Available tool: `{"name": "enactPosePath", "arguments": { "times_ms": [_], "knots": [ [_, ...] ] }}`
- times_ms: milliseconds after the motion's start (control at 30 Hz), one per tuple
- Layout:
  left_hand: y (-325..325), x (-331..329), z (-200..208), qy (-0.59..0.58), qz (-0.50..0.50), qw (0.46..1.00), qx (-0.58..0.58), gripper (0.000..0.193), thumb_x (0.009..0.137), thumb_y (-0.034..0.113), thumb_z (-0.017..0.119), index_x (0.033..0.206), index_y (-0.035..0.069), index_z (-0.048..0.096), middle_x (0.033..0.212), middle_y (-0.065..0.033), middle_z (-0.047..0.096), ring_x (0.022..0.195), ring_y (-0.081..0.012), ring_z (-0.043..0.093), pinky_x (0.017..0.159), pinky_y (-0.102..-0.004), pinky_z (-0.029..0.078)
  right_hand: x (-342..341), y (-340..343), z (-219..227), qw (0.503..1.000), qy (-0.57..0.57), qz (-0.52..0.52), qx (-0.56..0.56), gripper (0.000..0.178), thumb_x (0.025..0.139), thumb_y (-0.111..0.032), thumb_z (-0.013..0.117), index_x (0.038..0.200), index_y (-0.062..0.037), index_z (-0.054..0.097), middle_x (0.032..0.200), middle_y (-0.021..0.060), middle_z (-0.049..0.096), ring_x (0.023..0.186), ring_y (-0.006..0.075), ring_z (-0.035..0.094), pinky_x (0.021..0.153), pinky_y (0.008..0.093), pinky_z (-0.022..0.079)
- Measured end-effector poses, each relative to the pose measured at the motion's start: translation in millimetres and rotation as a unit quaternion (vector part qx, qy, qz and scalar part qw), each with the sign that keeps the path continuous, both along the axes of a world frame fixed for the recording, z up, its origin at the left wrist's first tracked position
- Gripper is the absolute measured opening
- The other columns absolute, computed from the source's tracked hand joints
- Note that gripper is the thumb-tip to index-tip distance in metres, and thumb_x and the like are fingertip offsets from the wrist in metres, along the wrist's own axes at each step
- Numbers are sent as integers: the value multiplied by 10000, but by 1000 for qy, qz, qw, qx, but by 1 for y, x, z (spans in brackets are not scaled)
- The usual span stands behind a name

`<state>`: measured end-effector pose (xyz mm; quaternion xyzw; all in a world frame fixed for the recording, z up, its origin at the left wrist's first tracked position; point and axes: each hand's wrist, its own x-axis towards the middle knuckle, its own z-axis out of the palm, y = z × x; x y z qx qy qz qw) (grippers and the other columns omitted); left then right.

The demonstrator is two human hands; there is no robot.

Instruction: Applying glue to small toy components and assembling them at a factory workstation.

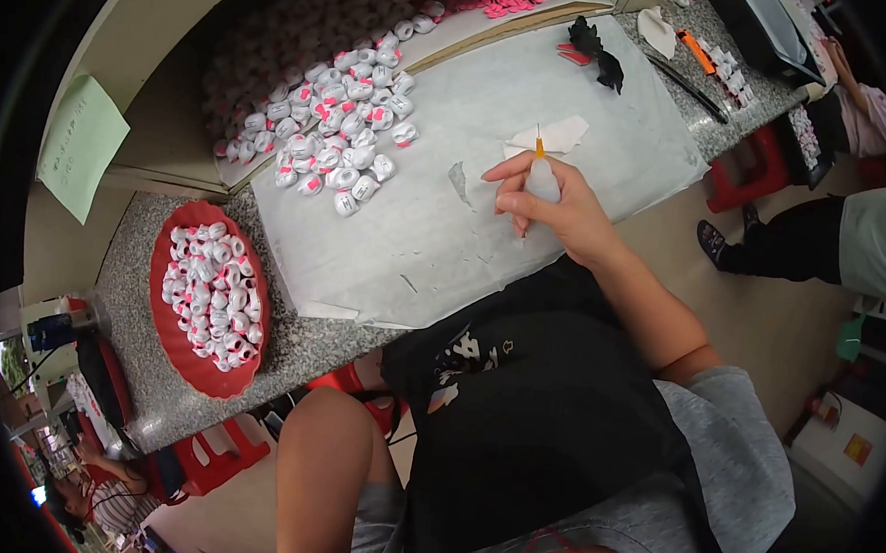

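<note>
My right hand [565,211] is closed around a small translucent squeeze bottle [542,182] with an orange collar and a thin needle tip pointing away from me. It is over the near right part of a white sheet [385,243] covering the bench. Just beyond the bottle lies a torn piece of white paper [563,135]. My left arm [325,461] is bent, and its hand is out of view. A heap of small rounded white pieces with pink parts [356,122] sits at the sheet's far left.
A red scalloped tray [158,297] of similar pieces stands on the granite bench at left. A black crumpled item [597,56] lies at the far right, near an orange cutter [697,52] and a black pen-like tool [685,87]. People are nearby on both sides.
</note>
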<state>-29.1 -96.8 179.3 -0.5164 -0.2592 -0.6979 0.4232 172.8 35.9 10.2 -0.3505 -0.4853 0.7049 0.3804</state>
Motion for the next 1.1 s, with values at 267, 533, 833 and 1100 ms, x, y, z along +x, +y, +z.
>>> {"name": "enactPosePath", "arguments": {
  "times_ms": [267, 533, 833, 1100],
  "knots": [
    [-15, -15, -41, -100, -16, 992, -71, 561, 733, 361, 481, 1186, 71, 321, 1151, -165, 376, 1072, -315, 339, 905, -405, 266, -25, 46, 4, 941, -178, -20, 287, 187, 697, -94, 587, 873, -42, 555, 756, 46, 535, 708, 144, 530, 609, 242, 426],
    [32, 14, -70, -197, -130, 968, -82, 532, 763, 367, 425, 1178, 51, 318, 1118, -186, 385, 1047, -305, 358, 890, -422, 279, -80, 67, -15, 815, -313, -44, 486, 289, 613, -31, 601, 889, -56, 520, 895, 80, 499, 795, 266, 520, 669, 332, 434],
    [48, 25, -132, -215, -197, 841, -456, 316, 733, 15, 476, 1042, 25, 414, 1028, -192, 454, 965, -288, 448, 884, -373, 311, -49, 57, -9, 837, -290, -58, 460, 288, 641, -65, 602, 914, -41, 512, 806, 90, 496, 714, 250, 527, 590, 313, 431],
    [99, 49, -156, -90, -230, 796, -552, 380, 625, -32, 617, 987, 8, 512, 1065, -164, 481, 919, -253, 505, 766, -306, 407, -43, 7, 14, 990, 93, -53, -97, 62, 774, -104, 505, 805, -52, 498, 644, -9, 490, 505, 37, 425, 428, 167, 326]
  ]
}}
